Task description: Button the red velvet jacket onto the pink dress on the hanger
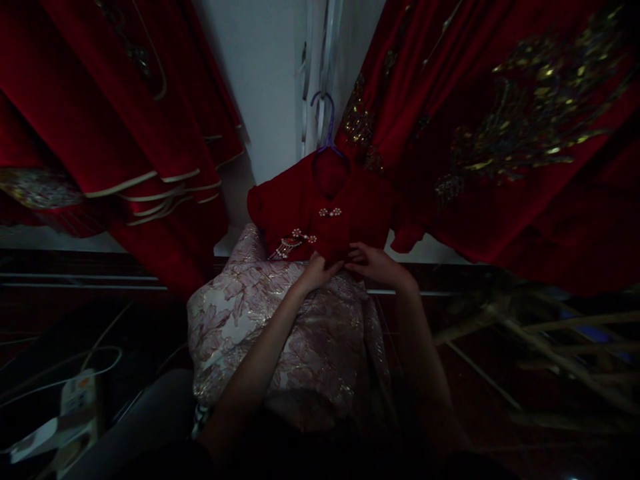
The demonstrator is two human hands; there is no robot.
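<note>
Nearest us, the lower edge of the frame is nearly black; a white plastic block at near left is cut off in part, its cables trailing into shadow. We note pale floral brocade spread under both forearms, its near end lost in the dark. Beyond it, the left hand and right hand meet, fingertips close together, at the near edge of a small red top. The top lies just beyond the fingers; we cannot tell whether either hand pinches cloth or merely touches it. Its lower hem is hidden by hands and brocade. Farther, a purple hanger rises from its collar. Red garments at far left and far right run out of frame.
</note>
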